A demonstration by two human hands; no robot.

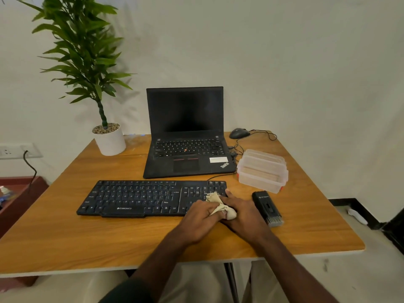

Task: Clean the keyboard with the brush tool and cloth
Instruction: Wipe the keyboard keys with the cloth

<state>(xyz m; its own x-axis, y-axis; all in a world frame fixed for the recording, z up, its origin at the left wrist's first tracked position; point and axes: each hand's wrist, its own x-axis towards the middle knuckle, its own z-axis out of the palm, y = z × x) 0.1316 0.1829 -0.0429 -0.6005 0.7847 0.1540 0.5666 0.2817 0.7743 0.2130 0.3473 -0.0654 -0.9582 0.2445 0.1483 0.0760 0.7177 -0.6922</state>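
A black keyboard (140,199) lies across the middle of the wooden table (87,241). Over its right end, both hands meet on a crumpled beige cloth (220,206). My left hand (200,217) grips the cloth from the left. My right hand (240,212) holds the cloth's other end from the right, covering the keyboard's right corner. The black brush tool (267,207) lies on the table just right of my right hand, bristles toward the near edge, touched by neither hand.
An open black laptop (185,132) stands behind the keyboard. A clear plastic box (262,170) sits right of it, and a wired mouse (239,133) at the far right corner. A potted plant (109,138) occupies the far left corner.
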